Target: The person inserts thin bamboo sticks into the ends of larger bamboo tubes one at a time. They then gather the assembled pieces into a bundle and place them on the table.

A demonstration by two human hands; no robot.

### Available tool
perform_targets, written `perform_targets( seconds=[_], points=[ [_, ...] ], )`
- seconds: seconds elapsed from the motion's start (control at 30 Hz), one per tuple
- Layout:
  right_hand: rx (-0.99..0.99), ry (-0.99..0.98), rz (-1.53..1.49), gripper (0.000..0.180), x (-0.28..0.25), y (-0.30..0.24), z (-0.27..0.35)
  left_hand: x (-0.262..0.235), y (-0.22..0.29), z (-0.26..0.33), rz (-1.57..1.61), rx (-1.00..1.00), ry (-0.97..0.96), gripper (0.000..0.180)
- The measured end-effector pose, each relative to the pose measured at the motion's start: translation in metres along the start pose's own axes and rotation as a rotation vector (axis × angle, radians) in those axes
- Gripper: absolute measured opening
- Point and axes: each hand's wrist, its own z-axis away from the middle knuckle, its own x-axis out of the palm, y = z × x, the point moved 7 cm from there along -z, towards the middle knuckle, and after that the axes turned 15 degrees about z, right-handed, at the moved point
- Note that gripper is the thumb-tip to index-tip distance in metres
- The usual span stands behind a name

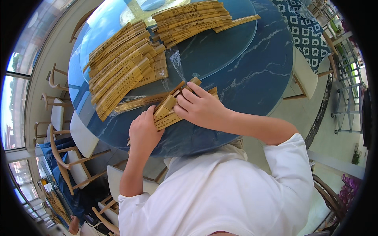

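My left hand (144, 130) grips the near left end of a small bundle of tan, printed flat strips (167, 108), close to the table's front edge. My right hand (200, 105) is closed on the bundle's far right end, its fingers curled over the top. The strips look like folded paper or bamboo; their exact kind cannot be made out. Just beyond the hands lies another tan strip (142, 103) beside crumpled clear plastic wrap (176, 65). My palms hide part of the held bundle.
Overlapping rows of similar strips form a left pile (122, 65) and a right pile (191, 21) on the round blue marbled table (271, 74). A glass turntable (236, 51) lies under them. Wooden chairs (65, 157) stand at the left, and a patterned cloth (305, 35) covers a chair at the right.
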Motion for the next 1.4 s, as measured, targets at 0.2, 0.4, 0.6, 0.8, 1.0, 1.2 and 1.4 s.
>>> perform_targets(
  seconds=[0.2,0.4,0.6,0.8,1.0,1.2,1.4],
  points=[
    [0.401,-0.041,-0.230,0.073,-0.037,0.045,0.046,-0.007,0.002,0.007,0.059,0.105,0.055,0.066],
    [0.668,0.182,-1.159,0.147,-0.034,0.060,0.064,-0.036,0.012,0.014,0.461,0.034,0.253,0.066],
    [0.465,0.115,-1.168,0.120,-0.077,0.051,-0.027,-0.006,0.052,-0.018,0.948,0.221,0.384,0.079],
    [0.603,0.179,-1.409,0.078,-0.059,0.036,-0.051,-0.003,0.049,-0.009,0.774,0.289,0.481,0.074],
    [0.484,0.076,-1.491,0.067,-0.073,0.032,-0.074,0.002,0.052,0.004,0.778,0.420,0.516,0.087],
    [0.532,0.139,-1.473,0.088,-0.051,0.020,-0.067,-0.001,0.056,-0.002,0.760,0.444,0.415,0.073],
    [0.605,0.153,-1.421,0.089,-0.039,0.027,-0.064,0.007,0.050,-0.027,0.817,0.327,0.302,0.052]
  ],
)
